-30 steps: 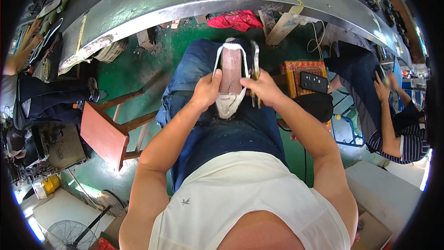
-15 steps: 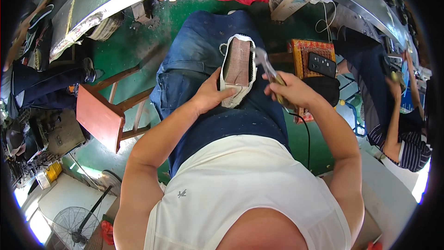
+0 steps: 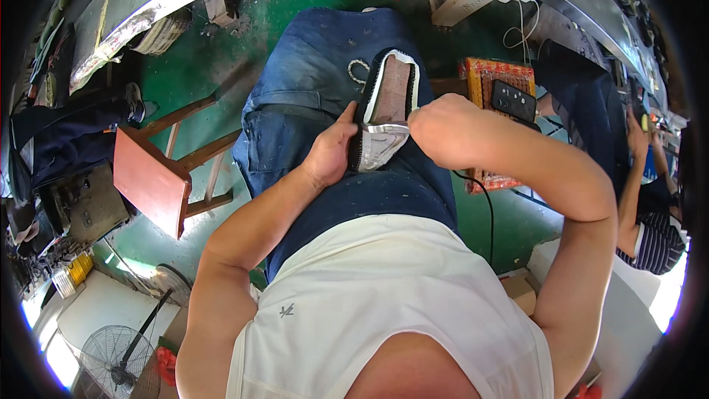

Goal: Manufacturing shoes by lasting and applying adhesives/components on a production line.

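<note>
Compared with the earlier views, the shoe upper (image 3: 385,114) has been turned and lowered onto the lap, so work now appears to bear on its near white end. The left hand (image 3: 330,154) clasps its left edge; the right hand (image 3: 443,129) is closed at its right edge, contents not discernible. Open room lies left of the shoe upper toward the wooden stool (image 3: 159,177); the patterned box (image 3: 496,89) crowds its right.

An unfinished shoe (image 3: 385,111) — white-edged, brown insole up — lies lengthwise on the lap.
</note>
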The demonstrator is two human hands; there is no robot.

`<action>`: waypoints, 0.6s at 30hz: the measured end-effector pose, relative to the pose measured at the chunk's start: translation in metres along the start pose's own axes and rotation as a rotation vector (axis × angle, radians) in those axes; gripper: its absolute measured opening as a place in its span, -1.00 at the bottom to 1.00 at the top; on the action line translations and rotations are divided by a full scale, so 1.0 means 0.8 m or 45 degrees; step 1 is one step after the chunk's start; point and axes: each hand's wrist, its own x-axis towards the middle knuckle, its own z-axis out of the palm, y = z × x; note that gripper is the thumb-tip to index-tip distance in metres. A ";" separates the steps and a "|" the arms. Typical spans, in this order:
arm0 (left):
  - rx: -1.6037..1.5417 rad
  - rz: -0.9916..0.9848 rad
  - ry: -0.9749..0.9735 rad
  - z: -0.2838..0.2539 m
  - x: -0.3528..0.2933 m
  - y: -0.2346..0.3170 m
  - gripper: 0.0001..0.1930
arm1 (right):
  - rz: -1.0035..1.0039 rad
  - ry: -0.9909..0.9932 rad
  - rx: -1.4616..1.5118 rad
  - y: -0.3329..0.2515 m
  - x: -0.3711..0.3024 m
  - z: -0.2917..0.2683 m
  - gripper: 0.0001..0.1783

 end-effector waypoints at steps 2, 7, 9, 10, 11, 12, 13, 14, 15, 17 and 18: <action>-0.233 -0.028 -0.054 0.003 0.003 -0.001 -0.26 | -0.029 -0.227 0.076 0.004 0.006 -0.012 -0.77; 0.016 0.064 0.474 -0.022 0.035 -0.054 -0.25 | -0.095 0.058 0.300 0.017 0.024 0.047 -0.78; 0.187 0.131 0.613 -0.009 0.038 -0.045 -0.28 | -0.125 0.184 0.346 0.021 0.030 0.077 -0.79; 0.195 0.128 0.614 -0.016 0.044 -0.053 -0.28 | -0.115 0.294 0.374 0.021 0.031 0.093 -0.77; 0.243 0.205 0.671 -0.031 0.052 -0.068 -0.31 | -0.111 0.402 0.395 0.018 0.035 0.106 -0.75; 0.292 0.281 0.720 -0.035 0.059 -0.070 -0.33 | -0.111 0.405 0.396 0.017 0.039 0.122 -0.75; 0.294 0.281 0.718 -0.039 0.065 -0.071 -0.33 | -0.102 0.587 0.445 0.015 0.043 0.139 -0.74; 0.393 0.323 0.746 -0.040 0.065 -0.071 -0.35 | -0.097 0.768 0.496 0.008 0.044 0.148 -0.72; 0.490 0.365 0.773 -0.041 0.065 -0.071 -0.37 | -0.058 0.808 0.486 0.004 0.043 0.155 -0.69; 0.632 0.406 0.780 -0.045 0.064 -0.074 -0.39 | -0.009 0.748 0.463 -0.006 0.031 0.157 -0.69; 0.774 0.449 0.781 -0.044 0.063 -0.070 -0.41 | 0.043 0.692 0.437 -0.008 0.026 0.148 -0.70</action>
